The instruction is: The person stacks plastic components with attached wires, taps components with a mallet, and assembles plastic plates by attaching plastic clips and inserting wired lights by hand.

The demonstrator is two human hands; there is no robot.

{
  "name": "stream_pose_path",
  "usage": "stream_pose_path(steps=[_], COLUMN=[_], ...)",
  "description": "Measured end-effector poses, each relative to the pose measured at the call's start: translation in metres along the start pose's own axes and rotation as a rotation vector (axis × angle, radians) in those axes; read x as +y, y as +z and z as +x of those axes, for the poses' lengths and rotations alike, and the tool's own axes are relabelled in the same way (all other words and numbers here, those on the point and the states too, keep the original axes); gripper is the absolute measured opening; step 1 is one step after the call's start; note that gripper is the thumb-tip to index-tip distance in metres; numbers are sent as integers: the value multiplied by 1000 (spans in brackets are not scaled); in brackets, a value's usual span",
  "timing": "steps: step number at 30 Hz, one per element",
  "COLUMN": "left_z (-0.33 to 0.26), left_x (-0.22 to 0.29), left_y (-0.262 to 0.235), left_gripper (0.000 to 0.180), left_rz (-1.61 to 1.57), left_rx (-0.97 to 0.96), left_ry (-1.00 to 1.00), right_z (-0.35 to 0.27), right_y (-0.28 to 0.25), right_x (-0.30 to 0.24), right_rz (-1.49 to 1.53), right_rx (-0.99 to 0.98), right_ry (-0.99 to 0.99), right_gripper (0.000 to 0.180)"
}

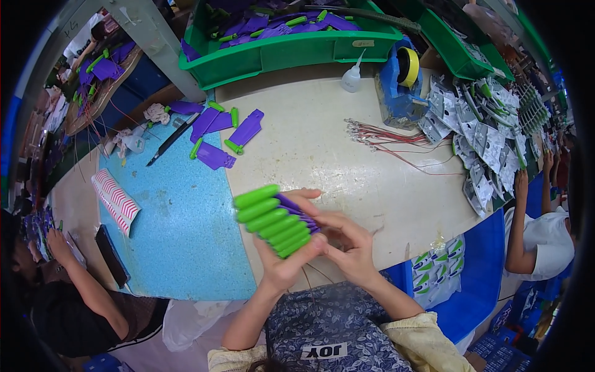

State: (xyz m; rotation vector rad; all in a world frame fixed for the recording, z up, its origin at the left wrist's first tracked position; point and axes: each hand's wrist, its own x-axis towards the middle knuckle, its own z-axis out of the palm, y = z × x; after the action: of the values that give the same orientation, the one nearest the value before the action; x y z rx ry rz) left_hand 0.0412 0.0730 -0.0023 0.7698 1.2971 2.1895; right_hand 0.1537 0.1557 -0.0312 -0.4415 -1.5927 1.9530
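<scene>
A stack of flat purple plastic pieces with fat green cylindrical ends is held above the near edge of the cream counter. The left hand is closed around the stack from below; the right hand curls against its purple side, fingers pinching there. The parts look light, stiff and smooth (likely to fan or slide apart), so gripping across the whole bundle seems safest. Loose pieces lie farther off, before a green bin.

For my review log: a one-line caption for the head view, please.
Both hands, left and right, hold a stack of purple-and-green parts over the table, near a green bin.
</scene>
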Motion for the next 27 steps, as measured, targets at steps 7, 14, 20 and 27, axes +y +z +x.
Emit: stream_pose_path(steps=[7, 14, 20, 27], left_z=[3, 23, -10, 18], left_x=[10, 13, 16, -4], left_y=[5, -11, -24, 15], left_gripper=[37, 16, 37, 51], left_rz=[-166, -55, 796, 1260], left_rx=[301, 513, -192, -632], left_ry=[-26, 77, -229, 163], right_z=[8, 5, 138, 366], right_y=[-2, -17, -59, -83], right_x=[-7, -13, -68, -103], right_rz=[-146, -225, -1099, -2114], right_rx=[-123, 252, 210, -137], right_ry=[184, 145, -542, -324], right_gripper=[32, 18, 21, 24])
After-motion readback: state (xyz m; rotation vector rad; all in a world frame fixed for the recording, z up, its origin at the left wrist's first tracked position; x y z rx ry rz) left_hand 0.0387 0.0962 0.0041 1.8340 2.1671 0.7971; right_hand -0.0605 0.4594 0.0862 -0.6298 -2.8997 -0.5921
